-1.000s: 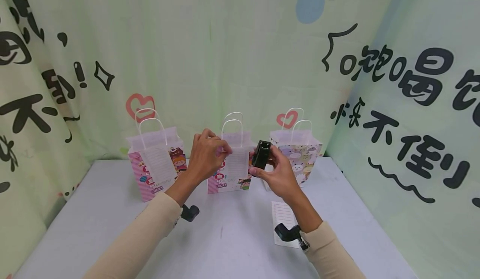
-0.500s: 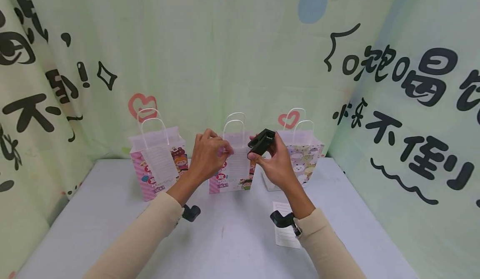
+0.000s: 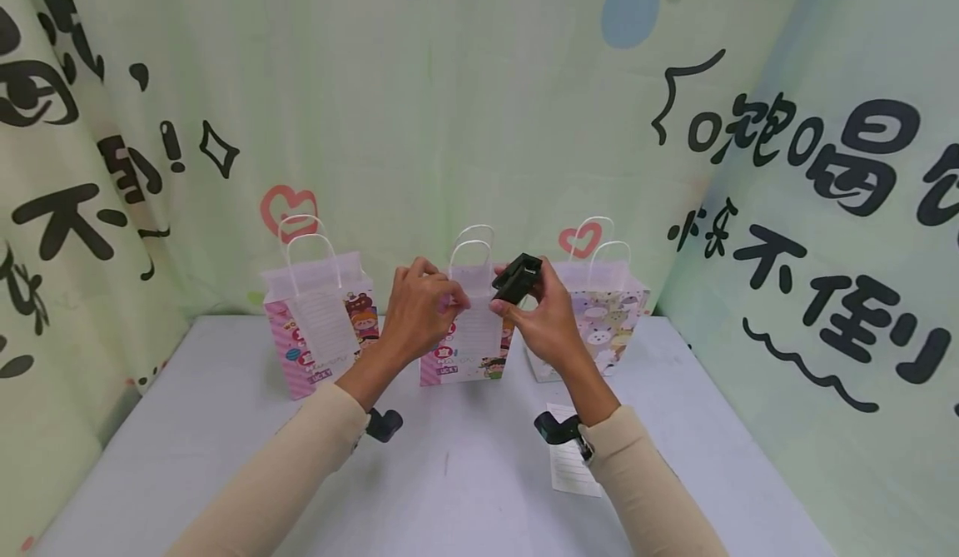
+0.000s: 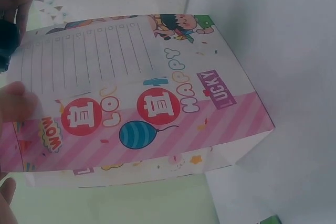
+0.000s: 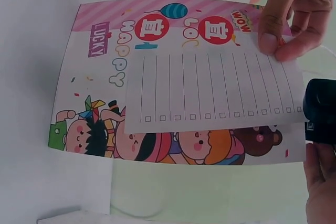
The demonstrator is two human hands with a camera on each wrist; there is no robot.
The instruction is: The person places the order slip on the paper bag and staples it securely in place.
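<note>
One table (image 3: pixel 449 499), three bags: left bag (image 3: pixel 288 336), middle bag (image 3: pixel 459 366), right bag (image 3: pixel 608 317). Three lined sheets: first sheet (image 3: pixel 324 328) on left bag, second sheet (image 5: pixel 214 88) on middle bag, third sheet (image 3: pixel 573 467) on table. Left hand (image 3: pixel 424 309) pinching second sheet; right hand (image 3: pixel 552 320) gripping one black stapler (image 3: pixel 517 280) beside it.

My left fingers (image 3: pixel 451 290) pinched near the frame's centre, my right fingers (image 3: pixel 554 289) curled just right, forearms (image 3: pixel 273 474) angled inward.

A sheet (image 5: pixel 210 87) lies against the middle bag (image 3: pixel 468 370), which stands between the left bag (image 3: pixel 318 375) and right bag (image 3: pixel 605 320).
</note>
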